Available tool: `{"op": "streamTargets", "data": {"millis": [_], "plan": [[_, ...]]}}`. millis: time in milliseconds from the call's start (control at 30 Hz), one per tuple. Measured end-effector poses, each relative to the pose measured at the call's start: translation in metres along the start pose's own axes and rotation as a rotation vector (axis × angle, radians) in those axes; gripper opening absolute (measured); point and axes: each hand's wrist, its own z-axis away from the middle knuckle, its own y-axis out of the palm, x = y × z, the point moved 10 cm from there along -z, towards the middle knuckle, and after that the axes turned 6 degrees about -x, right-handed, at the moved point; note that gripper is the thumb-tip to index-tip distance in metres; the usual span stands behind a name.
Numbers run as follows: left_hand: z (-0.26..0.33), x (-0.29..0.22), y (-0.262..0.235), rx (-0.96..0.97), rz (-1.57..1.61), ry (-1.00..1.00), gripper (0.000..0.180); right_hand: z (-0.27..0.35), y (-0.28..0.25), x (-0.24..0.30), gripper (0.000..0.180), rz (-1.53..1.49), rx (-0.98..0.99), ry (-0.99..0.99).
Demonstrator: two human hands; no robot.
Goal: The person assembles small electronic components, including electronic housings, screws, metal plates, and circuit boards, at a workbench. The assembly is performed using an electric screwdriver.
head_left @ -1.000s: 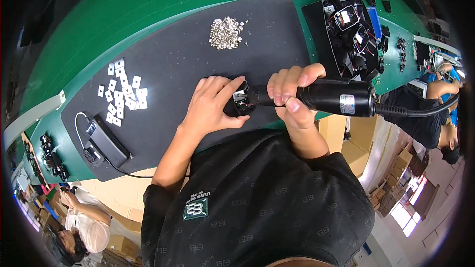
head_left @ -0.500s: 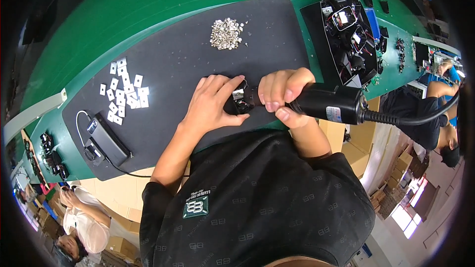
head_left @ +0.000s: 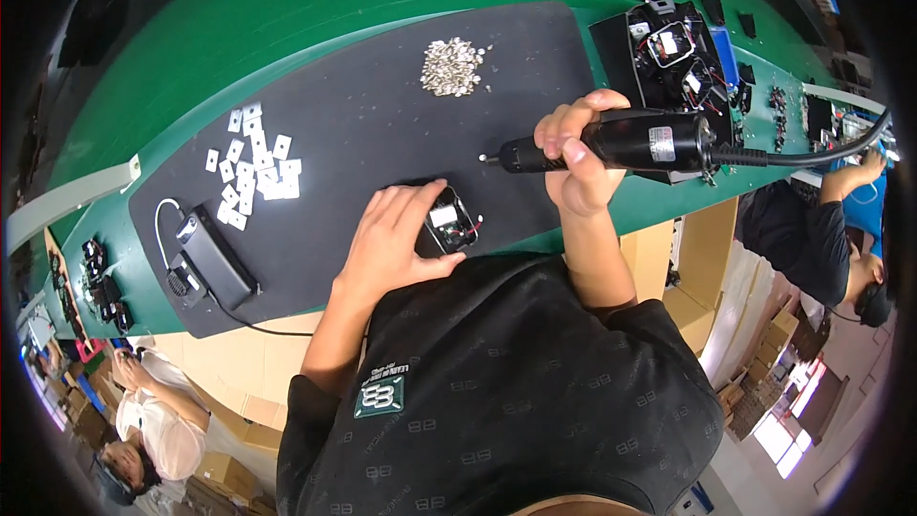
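Observation:
My left hand [head_left: 387,241] holds a small open black housing [head_left: 441,237] on the dark mat, thumb on its near side and fingers on its far side. A white block and a thin red wire show inside the housing. My right hand [head_left: 585,151] is wrapped round a black corded electric screwdriver [head_left: 635,140], held level above the mat. Its bit points left, with a small bright spot at the tip, perhaps a screw. The tip is apart from the housing, beyond it and to the right. A pile of silver screws [head_left: 453,68] lies farther out on the mat.
White square plates with holes [head_left: 253,167] lie scattered at the left of the mat [head_left: 353,115]. Nearer is a black power supply [head_left: 215,253] with cables. At the right, a black bin [head_left: 616,48] holds housings and wires. Other people sit at both sides.
The screwdriver has come away from the housing, outward and to the right, in my right hand. My left hand keeps the housing, shifted slightly nearer, and its inside now shows.

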Motion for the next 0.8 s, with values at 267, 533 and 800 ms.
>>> {"op": "streamTargets", "data": {"millis": [267,533,800], "plan": [[0.042,0.048,-0.098,-0.323,-0.194,-0.202,0.077,-0.002,0.012,0.001,0.043,-0.066,-0.004,-0.088],[0.129,0.101,-0.264,-0.866,-0.490,-0.455,0.069,0.008,0.010,0.008,0.044,-0.114,0.030,-0.040],[0.269,0.271,-0.375,-0.924,-0.417,-0.794,0.065,0.011,0.008,0.003,0.046,-0.198,-0.072,-0.024]]}}
